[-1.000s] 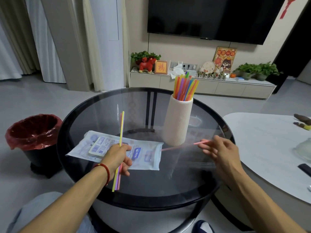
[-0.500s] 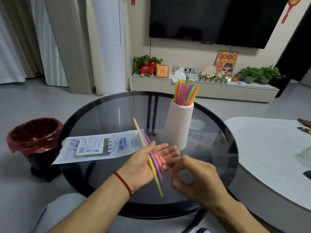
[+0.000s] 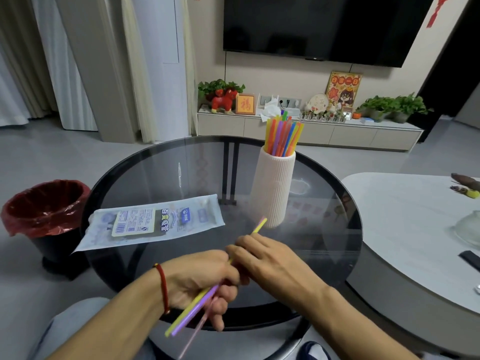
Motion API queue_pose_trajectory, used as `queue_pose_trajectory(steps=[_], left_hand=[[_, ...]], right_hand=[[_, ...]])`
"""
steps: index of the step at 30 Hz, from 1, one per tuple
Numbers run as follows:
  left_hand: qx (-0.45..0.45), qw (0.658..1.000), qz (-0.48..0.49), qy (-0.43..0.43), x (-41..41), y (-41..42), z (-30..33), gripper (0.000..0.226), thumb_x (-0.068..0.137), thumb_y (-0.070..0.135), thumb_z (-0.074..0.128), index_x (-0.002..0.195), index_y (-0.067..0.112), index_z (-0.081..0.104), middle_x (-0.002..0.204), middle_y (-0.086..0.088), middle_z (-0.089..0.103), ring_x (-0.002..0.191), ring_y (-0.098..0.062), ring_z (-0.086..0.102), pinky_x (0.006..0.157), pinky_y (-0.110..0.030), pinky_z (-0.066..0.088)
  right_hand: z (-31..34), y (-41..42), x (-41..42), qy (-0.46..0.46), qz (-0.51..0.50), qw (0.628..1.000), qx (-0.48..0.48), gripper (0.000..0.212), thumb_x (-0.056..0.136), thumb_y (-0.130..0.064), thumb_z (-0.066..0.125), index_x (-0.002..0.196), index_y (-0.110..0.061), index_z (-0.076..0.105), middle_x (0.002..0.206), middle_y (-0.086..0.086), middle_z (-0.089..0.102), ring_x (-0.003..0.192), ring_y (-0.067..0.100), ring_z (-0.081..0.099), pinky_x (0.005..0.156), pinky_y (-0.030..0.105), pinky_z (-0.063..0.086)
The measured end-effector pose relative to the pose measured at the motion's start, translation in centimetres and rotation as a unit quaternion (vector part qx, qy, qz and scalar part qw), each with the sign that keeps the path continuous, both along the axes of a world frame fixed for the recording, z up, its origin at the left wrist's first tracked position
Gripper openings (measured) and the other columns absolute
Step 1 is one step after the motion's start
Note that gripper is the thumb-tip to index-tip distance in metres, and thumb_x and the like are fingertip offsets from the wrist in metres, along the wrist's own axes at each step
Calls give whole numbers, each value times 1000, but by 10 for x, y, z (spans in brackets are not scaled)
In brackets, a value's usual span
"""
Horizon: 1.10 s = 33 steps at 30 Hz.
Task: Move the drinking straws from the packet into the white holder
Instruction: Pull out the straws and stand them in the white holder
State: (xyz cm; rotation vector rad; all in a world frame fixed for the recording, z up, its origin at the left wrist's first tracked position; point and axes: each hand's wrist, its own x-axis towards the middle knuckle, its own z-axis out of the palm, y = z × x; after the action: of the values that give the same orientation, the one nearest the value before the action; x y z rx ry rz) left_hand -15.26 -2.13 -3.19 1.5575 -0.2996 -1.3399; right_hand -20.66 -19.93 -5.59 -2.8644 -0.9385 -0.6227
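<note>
Holding: loose straws point(image 3: 193, 311), yellow, purple and a paler pink one, bunched in both hands low over the near edge of the glass table point(image 3: 166, 178).
Left hand point(image 3: 202, 279): fingers point(image 3: 220, 306) curled shut around the lower half of the bunch; tail ends stick out below, toward me.
Right hand point(image 3: 270, 263): fingers closed over the upper part, touching the left hand; back of the hand faces the camera, so I can't see which pads pinch.
Straw axis: diagonal, low-left to high-right. Yellow tip point(image 3: 259, 226) pokes out past the right hand, just short of the foot of the holder point(image 3: 274, 188).
Holder: white ribbed cylinder, upright on the table, already packed with coloured straws point(image 3: 283, 135) fanning above the rim.
Key relation: holder mouth lies up and ahead-right of the bunch, roughly along the axis the straws already point. Right hand is nearer, so I judge it carries.
Next move, my read: raise the bunch, swing it to vertical, lower it into the mouth. Gaps between standing straws look thin; ends could catch on the rim.
Packet point(image 3: 155, 224): flat on the table left of the holder, well apart from both hands. Looks empty or close to it; can't confirm through the print.
Progress: near the end, judging by the packet.
</note>
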Motion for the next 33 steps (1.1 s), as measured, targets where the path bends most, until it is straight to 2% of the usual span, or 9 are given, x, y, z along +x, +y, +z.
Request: queue_pose_trajectory(steps=[3, 7, 9, 12, 15, 21, 28, 30, 33], left_hand=[[-15, 999, -16, 45, 7, 13, 8, 16, 93, 11, 44, 103, 2, 53, 57, -7, 40, 38, -19, 49, 52, -43, 60], [-91, 990, 26, 102, 30, 29, 11, 69, 97, 54, 44, 118, -9, 59, 69, -18, 55, 50, -28, 57, 67, -49, 60], [-94, 987, 125, 34, 40, 31, 7, 72, 97, 56, 40, 117, -10, 62, 70, -20, 58, 52, -30, 56, 72, -55, 59], [-70, 946, 238, -208, 39, 10, -6, 28, 94, 26, 61, 107, 2, 68, 73, -13, 64, 54, -29, 59, 82, -62, 57], [-18, 884, 163, -437, 30, -23, -17, 22, 85, 15, 66, 105, 22, 71, 87, 4, 73, 65, -15, 67, 77, -35, 60], [2, 853, 99, -512, 30, -49, -38, 46, 83, 37, 68, 128, 28, 62, 119, 14, 66, 93, 1, 64, 78, -12, 50], [0, 839, 129, -529, 32, -66, -41, 53, 85, 19, 67, 136, 27, 55, 126, 6, 62, 100, -6, 60, 84, -22, 54], [-50, 818, 221, -529, 45, -72, -16, 55, 83, 17, 69, 135, 28, 52, 127, 4, 58, 102, -9, 59, 84, -25, 56], [-74, 800, 260, -536, 75, -89, 27, 86, 77, 18, 76, 149, 25, 30, 150, -2, 36, 133, -21, 43, 107, -46, 44]], right_hand=[[0, 7, 4, -15, -6, 1000, -24, 17, 100, -8, 51, 104, -11, 68, 93, 6, 64, 79, 25, 53, 69, 42, 51], [11, 0, 7, -15, -54, 998, -3, 10, 98, -5, 58, 89, -8, 63, 83, 9, 59, 76, 28, 53, 62, 47, 50], [14, -12, 10, 9, -122, 986, 116, 8, 101, -8, 63, 92, -7, 64, 86, 10, 62, 79, 29, 57, 66, 49, 52], [18, -33, 15, 90, -207, 903, 366, 12, 106, -21, 59, 105, -13, 68, 94, -6, 71, 87, 11, 67, 78, 30, 57], [16, -39, 15, 125, -212, 890, 383, 15, 106, -24, 58, 106, -15, 69, 95, -12, 74, 91, 6, 70, 83, 29, 59], [12, -43, 15, 132, -225, 888, 378, 16, 108, -22, 55, 106, -11, 65, 96, 3, 68, 83, 19, 67, 80, 46, 58], [20, -58, 11, 113, -241, 860, 435, 11, 105, -20, 60, 100, -13, 68, 85, 4, 71, 67, 17, 71, 64, 30, 63], [38, -67, 12, 64, -227, 830, 505, 11, 104, -23, 61, 101, -16, 69, 83, 3, 72, 71, 19, 73, 65, 30, 64], [74, -81, 21, -30, -193, 765, 614, 17, 105, -24, 61, 106, -9, 71, 82, 9, 73, 73, 20, 73, 66, 30, 64]])
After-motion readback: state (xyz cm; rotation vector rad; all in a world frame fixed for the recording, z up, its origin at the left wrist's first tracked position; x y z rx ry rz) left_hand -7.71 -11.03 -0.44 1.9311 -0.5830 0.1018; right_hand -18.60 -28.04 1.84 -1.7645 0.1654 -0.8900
